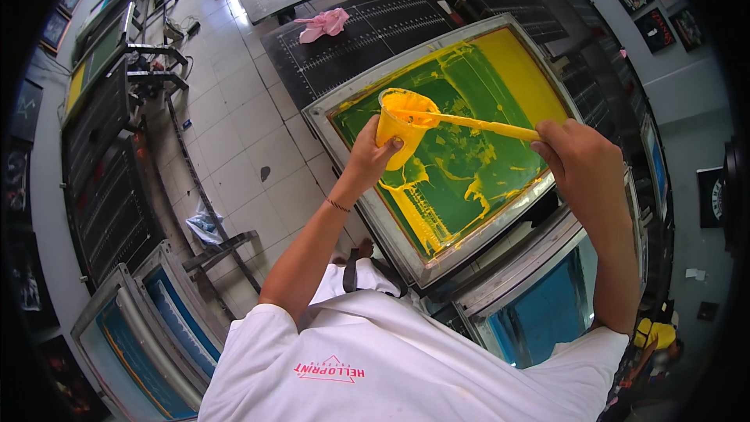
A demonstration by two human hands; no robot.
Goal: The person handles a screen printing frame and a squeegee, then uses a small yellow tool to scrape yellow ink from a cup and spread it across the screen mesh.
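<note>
My left hand (370,152) is wrapped round a clear plastic cup (401,142) coated with yellow ink, tilted over a screen printing frame. In my right hand (576,158) is the end of a yellow, ink-covered stirring stick (484,124); its other end reaches into the cup's mouth. Below both hands lies the screen printing frame (437,272), with a metal rim and a green mesh. Yellow ink (418,215) is smeared thickly along the mesh's near left side, with thinner streaks and drips across the middle.
A pink crumpled cloth (323,25) rests on a black printing board (359,51) beyond the frame. More screens with blue mesh (539,305) stand at the near right and lower left (144,344). Tiled floor (234,148) runs along the left, with a plastic bag (205,224) beside a metal rail.
</note>
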